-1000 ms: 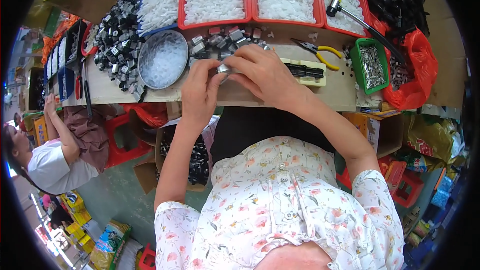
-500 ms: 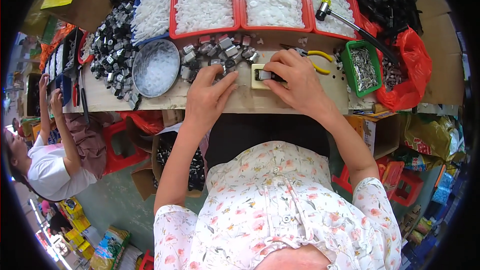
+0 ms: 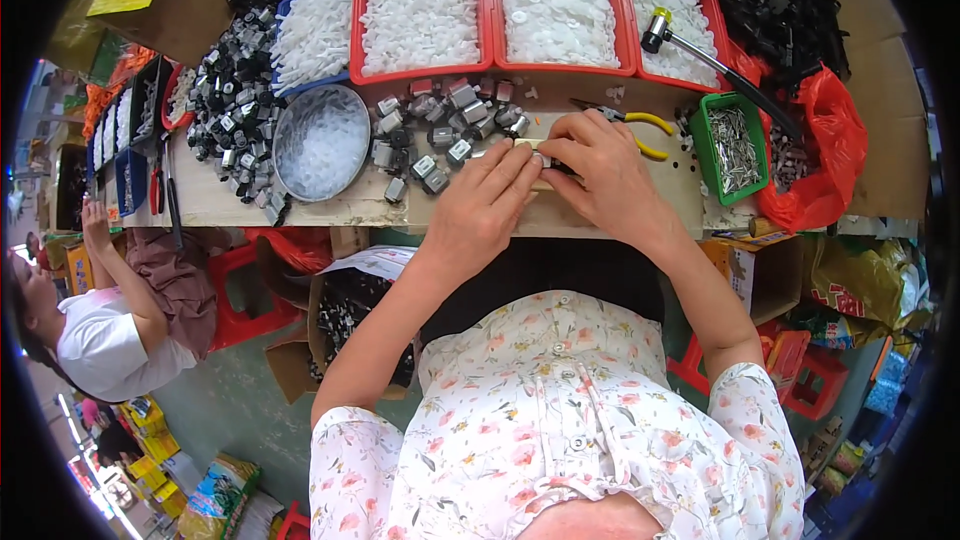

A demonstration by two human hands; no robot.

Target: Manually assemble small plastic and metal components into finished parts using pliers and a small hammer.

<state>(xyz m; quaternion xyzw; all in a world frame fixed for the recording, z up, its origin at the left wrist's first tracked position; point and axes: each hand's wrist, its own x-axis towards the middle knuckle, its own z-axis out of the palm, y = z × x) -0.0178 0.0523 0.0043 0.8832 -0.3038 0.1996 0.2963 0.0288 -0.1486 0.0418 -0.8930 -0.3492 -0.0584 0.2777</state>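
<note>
My two hands meet over a small cream block [image 3: 541, 185] near the bench's front edge. My right hand [image 3: 607, 178] pinches a small motor [image 3: 563, 168] at the block; only its dark end shows. From the left, my left hand [image 3: 483, 205] reaches in with its fingers pressed together, their tips against the block and the motor. Whatever those fingertips hold is too small or hidden to name. Loose silver and black motors [image 3: 459, 152] lie just beyond my left hand. Behind my right hand are yellow-handled pliers [image 3: 651, 122], partly covered.
Red trays [image 3: 421, 69] of white plastic parts line the back. A round metal bowl [image 3: 281, 155] stands left, beside a motor heap [image 3: 230, 100]. On the right are a green tray [image 3: 716, 145] of metal pins, a hammer [image 3: 735, 77] and a red bag [image 3: 835, 140]. A co-worker [image 3: 125, 325] sits at left.
My left hand has moved right from the loose motors to the cream block, and its fingers have closed together. My right hand stays at the block with the motor. The co-worker's hands have lowered.
</note>
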